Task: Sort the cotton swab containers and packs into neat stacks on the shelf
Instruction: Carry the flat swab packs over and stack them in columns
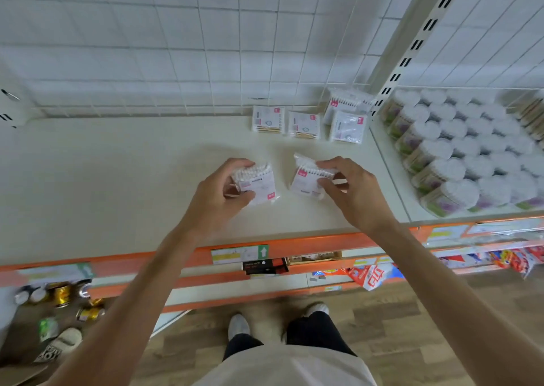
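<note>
Your left hand (pixel 219 189) reaches over the front of the shelf (pixel 117 179), its fingers (pixel 235 163) curled round one cotton swab pack (pixel 259 184), while your right hand (pixel 351 191) arches beside it, thumb and fingertips pinching a second pack (pixel 306 179); the two packs sit near each other on the shelf. Four more packs lie at the back near the wire grid: two flat (pixel 268 119), (pixel 304 125) and two (pixel 348 126), (pixel 343 103) overlapping by the upright. The round swab containers (pixel 459 150) crowd the next bay to your right in several rows, too many to count.
</note>
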Available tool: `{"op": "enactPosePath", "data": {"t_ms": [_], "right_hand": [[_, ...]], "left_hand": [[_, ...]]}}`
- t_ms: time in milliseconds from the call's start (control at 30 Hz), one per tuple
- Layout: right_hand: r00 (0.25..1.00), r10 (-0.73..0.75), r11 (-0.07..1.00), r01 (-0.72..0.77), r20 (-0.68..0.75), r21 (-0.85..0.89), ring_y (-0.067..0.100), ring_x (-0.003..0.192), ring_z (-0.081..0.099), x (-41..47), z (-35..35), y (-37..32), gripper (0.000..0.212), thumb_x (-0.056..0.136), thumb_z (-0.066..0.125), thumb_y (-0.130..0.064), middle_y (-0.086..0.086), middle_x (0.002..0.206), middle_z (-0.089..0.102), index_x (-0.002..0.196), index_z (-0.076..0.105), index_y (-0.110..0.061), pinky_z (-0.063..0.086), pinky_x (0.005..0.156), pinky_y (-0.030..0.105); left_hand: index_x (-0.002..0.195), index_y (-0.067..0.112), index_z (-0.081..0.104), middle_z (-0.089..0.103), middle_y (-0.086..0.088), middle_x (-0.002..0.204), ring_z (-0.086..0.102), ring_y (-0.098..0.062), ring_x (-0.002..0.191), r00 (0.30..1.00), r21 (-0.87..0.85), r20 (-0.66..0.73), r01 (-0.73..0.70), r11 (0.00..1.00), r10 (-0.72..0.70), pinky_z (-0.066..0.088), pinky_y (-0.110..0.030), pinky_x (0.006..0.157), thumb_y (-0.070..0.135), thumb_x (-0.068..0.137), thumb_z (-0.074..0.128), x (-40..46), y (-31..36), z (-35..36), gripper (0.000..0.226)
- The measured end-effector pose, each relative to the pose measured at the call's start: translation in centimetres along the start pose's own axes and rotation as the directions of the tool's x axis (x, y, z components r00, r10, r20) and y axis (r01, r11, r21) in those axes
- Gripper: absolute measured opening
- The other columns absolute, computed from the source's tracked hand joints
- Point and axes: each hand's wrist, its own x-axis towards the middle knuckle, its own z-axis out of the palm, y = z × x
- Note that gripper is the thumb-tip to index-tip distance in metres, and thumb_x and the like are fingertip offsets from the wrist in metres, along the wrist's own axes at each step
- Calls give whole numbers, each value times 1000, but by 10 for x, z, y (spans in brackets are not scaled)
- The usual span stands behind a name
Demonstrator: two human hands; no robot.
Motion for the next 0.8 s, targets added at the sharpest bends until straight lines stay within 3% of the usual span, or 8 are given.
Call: {"op": "enactPosePath", "data": {"t_ms": [167, 300, 367, 467, 533, 700, 800], "right_hand": [[999, -44, 999, 43, -31, -30, 14, 93, 66, 0, 14, -14, 29, 93, 72, -22, 3, 116, 65, 120, 66, -15, 57, 78, 21], [998, -15, 998, 11, -66, -62, 18, 84, 66, -5, 22, -26, 22, 94, 69, -22, -1, 110, 67, 115, 66, -19, 59, 75, 38], [997, 38, 999, -37, -73, 15, 16, 87, 66, -11, 19, -29, 26, 94, 69, -23, -8, 107, 67, 119, 64, -22, 59, 76, 36], [977, 186, 958, -155, -108, 243, 6, 91, 67, -32, 5, -33, 38, 92, 72, -23, -22, 105, 63, 128, 62, -25, 57, 80, 21], [971, 215, 929, -172, -100, 327, 6, 94, 66, -48, -12, -31, 34, 91, 73, -19, -16, 106, 67, 124, 66, -24, 57, 79, 21], [970, 225, 920, -182, -88, 347, 10, 96, 68, -93, -69, 1, 27, 92, 71, -16, -8, 106, 70, 118, 68, -24, 56, 80, 20], [940, 304, 904, -234, -152, 359, 11, 89, 69, -126, -106, 33, 23, 93, 70, -18, -9, 99, 73, 116, 70, -23, 56, 77, 21]], "left_hand": [[117, 29, 66, 72, 10, 109, 69, -3, 100, 998, 92, -55, -13, 996, 19, 55, -26, 89, 8, 84, 75, 3, 0, -2, 40], [114, 35, 67, 72, 11, 108, 70, -7, 96, 999, 32, -33, 43, 999, -42, 56, -30, 87, 12, 85, 76, -3, 4, -5, 38], [113, 35, 68, 72, 10, 110, 70, -10, 93, 998, -9, -40, 42, 999, -43, 56, -31, 86, 13, 86, 76, -8, 12, -1, 36], [112, 33, 69, 73, 9, 107, 71, -13, 91, 998, -63, -33, 48, 997, -50, 56, -30, 82, 11, 86, 76, -15, 27, 8, 34], [108, 35, 70, 73, 10, 104, 71, -13, 92, 999, -90, 2, 46, 995, -46, 55, -28, 80, 10, 86, 76, -18, 37, 17, 33], [106, 33, 71, 75, 8, 102, 71, -14, 93, 985, -139, 166, 75, 987, -51, 53, -21, 75, 8, 86, 75, -21, 72, 74, 32], [105, 31, 71, 75, 9, 101, 71, -12, 93, 974, -131, 226, 57, 990, -26, 55, -26, 77, 14, 88, 75, -20, 94, 124, 24]]}}
